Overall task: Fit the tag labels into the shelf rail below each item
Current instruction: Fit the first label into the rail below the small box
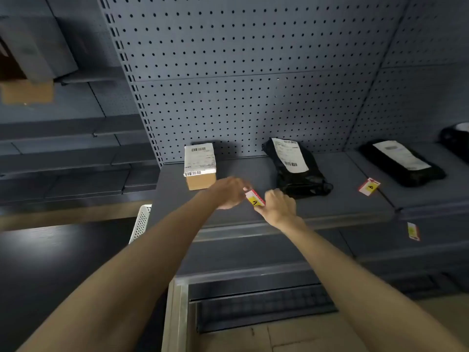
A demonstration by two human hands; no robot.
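Over the grey shelf (pixel 317 207), both hands' fingers (pixel 272 196) apparently pinch one tag label (pixel 255 198) between them.

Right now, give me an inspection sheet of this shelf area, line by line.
Surface: grey shelf, front rail with no tag below the box.
Job's things: tag marked A held between both hands; second tag loose on shelf; third tag at the right rail.
Items: cardboard box, two black parcels.
Clutter: white basket.
Hands: left hand, right hand pinching the tag.
Cables: nothing seen.
Surroundings: pegboard.
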